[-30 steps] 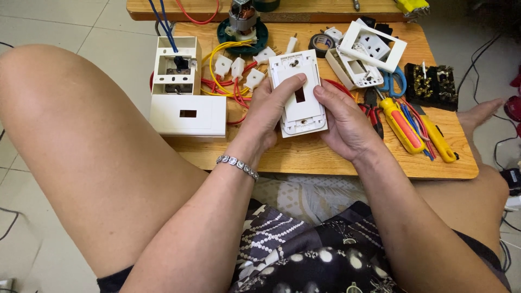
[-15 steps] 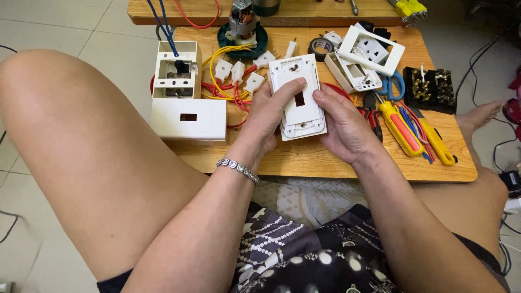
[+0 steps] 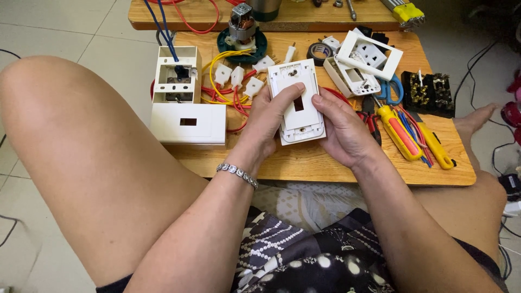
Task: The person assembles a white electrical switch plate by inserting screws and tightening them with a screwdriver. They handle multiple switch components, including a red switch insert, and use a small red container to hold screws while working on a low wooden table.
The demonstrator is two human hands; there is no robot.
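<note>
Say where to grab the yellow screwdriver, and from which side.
Take the yellow screwdriver by its thick yellow-and-red handle, coming from above on the right hand side. It lies flat on the wooden table, its handle end pointing to the near right edge; pliers and wires crowd its tip end.

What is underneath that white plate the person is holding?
Under the white plate lie the fingers of both the left hand and right hand, above the wooden table. Its underside and the table directly beneath are covered.
</note>
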